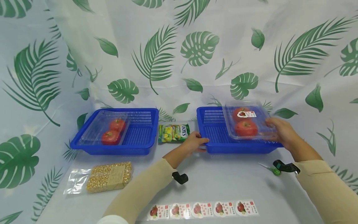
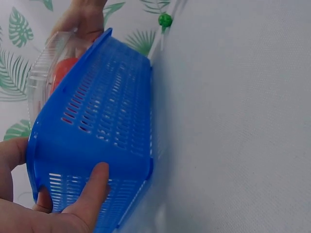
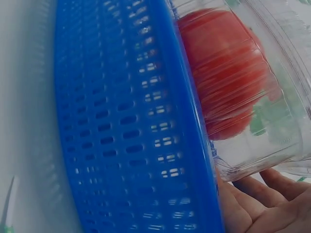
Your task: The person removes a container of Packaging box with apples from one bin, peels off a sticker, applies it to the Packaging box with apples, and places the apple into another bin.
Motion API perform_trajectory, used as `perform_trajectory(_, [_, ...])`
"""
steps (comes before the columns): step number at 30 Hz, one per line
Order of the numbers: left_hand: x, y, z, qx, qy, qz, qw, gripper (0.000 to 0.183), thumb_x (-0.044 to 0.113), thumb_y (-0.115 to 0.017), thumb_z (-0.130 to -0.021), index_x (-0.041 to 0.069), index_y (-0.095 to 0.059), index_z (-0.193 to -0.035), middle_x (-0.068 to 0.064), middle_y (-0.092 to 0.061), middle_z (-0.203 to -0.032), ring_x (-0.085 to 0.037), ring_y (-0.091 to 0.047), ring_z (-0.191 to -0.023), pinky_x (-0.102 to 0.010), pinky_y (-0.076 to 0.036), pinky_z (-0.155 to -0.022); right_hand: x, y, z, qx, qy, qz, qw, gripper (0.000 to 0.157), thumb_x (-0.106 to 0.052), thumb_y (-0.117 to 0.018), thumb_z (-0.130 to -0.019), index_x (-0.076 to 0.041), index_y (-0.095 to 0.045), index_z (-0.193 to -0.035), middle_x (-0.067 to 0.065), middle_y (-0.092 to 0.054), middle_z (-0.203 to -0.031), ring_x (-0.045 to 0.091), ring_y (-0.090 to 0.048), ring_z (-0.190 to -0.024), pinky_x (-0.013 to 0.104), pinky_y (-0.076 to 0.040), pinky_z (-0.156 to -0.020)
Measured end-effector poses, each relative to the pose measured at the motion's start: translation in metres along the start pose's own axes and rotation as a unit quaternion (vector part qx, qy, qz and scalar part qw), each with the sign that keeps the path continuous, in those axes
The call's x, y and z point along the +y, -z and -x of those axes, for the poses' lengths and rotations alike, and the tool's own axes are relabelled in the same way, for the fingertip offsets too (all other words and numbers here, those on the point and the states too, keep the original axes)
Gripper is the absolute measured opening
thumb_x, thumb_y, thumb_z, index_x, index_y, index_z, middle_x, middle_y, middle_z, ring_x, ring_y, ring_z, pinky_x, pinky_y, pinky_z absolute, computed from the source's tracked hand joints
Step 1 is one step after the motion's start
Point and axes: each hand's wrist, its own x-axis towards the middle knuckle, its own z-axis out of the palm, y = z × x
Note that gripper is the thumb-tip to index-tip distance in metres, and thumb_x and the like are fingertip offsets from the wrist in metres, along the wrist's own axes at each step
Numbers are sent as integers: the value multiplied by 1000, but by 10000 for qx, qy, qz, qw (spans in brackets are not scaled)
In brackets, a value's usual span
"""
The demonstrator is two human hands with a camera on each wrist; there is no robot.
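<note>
My left hand (image 1: 195, 141) grips the near left corner of the right blue plastic basket (image 1: 237, 148), with fingers on its rim and its slotted outer wall. On the right side, my right hand (image 1: 282, 129) holds the edge of a clear plastic fruit box (image 1: 261, 121). Two red apples (image 1: 246, 128) sit inside this box, and its lid carries a white apple label (image 1: 246, 114). The box is tilted over the right part of the basket. In the right wrist view, the fingers (image 3: 282, 189) lie under the box's end, close beside the basket rim.
Another blue basket (image 1: 116, 151) on the left holds a clear box with two apples (image 1: 111, 137). Between the baskets lies a green candy bag (image 1: 173, 133). A bag of corn kernels (image 1: 109, 177), a strip of apple labels (image 1: 202, 210) and a small green-headed item (image 1: 276, 171) lie nearer.
</note>
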Motion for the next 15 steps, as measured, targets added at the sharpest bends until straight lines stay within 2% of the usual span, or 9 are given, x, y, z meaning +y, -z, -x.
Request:
perform_trajectory(4, [2,-1,3,21,1,-30,10000,28,13,-70,-91,2,-50,-107,-12,-62,-104,-25,-66,-94,-43,-58,-74,3,5,-2,101,-42,-111,9999,82,-43,-49,-101,1,-4,-153,14,-31,-135,13,-68,-82,39,-58,-75])
perform_trajectory(8, [4,-3,6,35,-13,-20,10000,28,13,-70,-91,2,-50,-107,-12,-62,-104,-25,-66,-94,-43,-58,-75,2,11,-4,263,-154,-31,9995,85,-48,-52,-98,-1,-8,-154,19,-30,-138,13,-67,-80,41,-57,-76])
perform_trajectory(12, [2,-2,6,9,-50,12,10000,28,14,-70,-91,2,-50,-108,-12,-62,-104,-25,-66,-95,-43,-58,-75,2,14,-6,461,-237,528,9973,90,-55,-50,-96,-1,-7,-154,26,-25,-145,9,-63,-80,42,-57,-79])
perform_trajectory(15, [-2,-1,4,-10,-83,58,9999,28,14,-69,-92,2,-51,-108,-12,-62,-104,-26,-66,-95,-43,-58,-74,3,16,-7,578,-304,707,9954,90,-54,-51,-96,1,-10,-154,25,-32,-139,11,-64,-81,42,-57,-78])
